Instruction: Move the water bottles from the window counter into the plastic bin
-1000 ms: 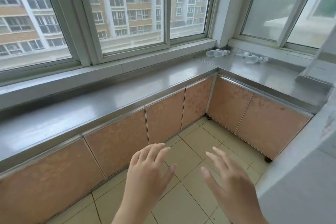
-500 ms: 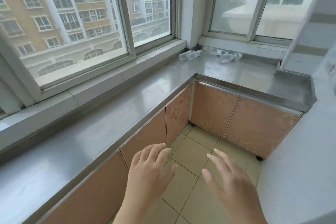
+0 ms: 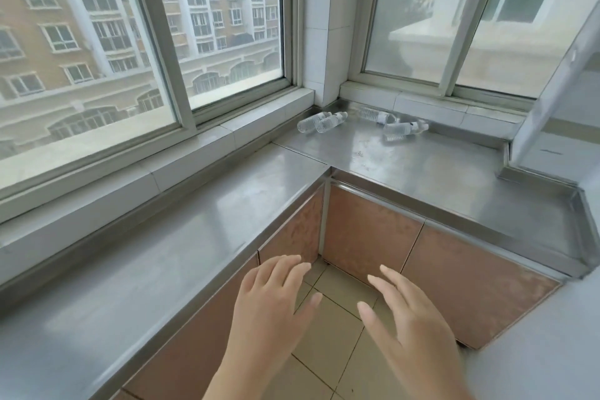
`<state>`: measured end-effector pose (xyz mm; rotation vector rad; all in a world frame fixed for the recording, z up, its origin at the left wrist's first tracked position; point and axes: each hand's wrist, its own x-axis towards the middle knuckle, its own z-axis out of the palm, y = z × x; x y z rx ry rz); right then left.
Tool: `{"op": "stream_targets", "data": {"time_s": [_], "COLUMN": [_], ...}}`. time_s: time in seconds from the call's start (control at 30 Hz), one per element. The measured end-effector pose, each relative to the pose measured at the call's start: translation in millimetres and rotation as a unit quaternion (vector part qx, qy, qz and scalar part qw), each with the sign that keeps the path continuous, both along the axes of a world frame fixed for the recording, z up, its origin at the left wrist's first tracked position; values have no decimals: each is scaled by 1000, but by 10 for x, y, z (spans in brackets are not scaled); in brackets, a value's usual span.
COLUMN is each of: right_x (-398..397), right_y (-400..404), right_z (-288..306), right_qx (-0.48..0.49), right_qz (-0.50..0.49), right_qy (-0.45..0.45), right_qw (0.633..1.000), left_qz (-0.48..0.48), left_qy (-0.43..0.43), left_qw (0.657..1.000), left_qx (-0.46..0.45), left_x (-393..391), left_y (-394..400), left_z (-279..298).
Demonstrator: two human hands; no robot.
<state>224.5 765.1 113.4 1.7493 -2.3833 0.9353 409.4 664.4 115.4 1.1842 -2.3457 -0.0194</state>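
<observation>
presently, head view, items as seen:

left hand (image 3: 269, 305): bare, palm down, fingers spread apart, holding nothing; raised over the tiled floor (image 3: 328, 347) in front of the cabinet doors (image 3: 367, 234), low in the picture, not touching the counter.

right hand (image 3: 409, 318): bare, palm turned down and inward, fingers loosely parted, thumb out, holding nothing; just beside the left hand with a gap of floor between them.

window counter (image 3: 201, 237): steel, l-shaped, running under the large window (image 3: 146, 32) on the left and turning under a second window (image 3: 454, 19) on the right; a white tiled pillar (image 3: 324, 26) stands at the corner.

water bottles: clear plastic, all lying on their sides at the far corner of the counter, well apart from both hands. first pair (image 3: 321, 122): two bottles touching side by side, caps toward the pillar, close to the left window sill. single bottle (image 3: 373, 115): against the back wall under the right window. further group (image 3: 404, 130): just right of it, lying across each other; the exact count here is too small to tell.

plastic bin: not visible in this view.

white surface (image 3: 552, 334): lower right edge, nature unclear.
</observation>
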Motion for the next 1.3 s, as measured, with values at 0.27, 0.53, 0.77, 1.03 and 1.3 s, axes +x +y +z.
{"op": "stream_targets", "data": {"time_s": [0.27, 0.53, 0.77, 1.03, 1.3], "right_x": [-653, -1475, -2117, -3023, -3767], "right_y": [-1103, -2484, -3568, -4847, -6161], "right_z": [-26, 10, 56, -103, -258], "right_qx": [3, 32, 67, 108, 154], "right_qz": [11, 2, -13, 36, 95], "right_qy": [2, 14, 8, -1, -7], "right_qw": [1000, 999, 998, 994, 983], "left_qz": [24, 21, -7, 40, 99], "left_qy": [-12, -3, 10, -19, -49], "left_qw": [999, 999, 1000, 998, 989], "left_qx": [24, 36, 14, 46, 95], "left_x": [-595, -1472, -2172, -2897, -3525], "left_y": [-1130, -2611, -3759, -4861, -5805], "left_z": [-60, -91, -120, -259, -323]}}
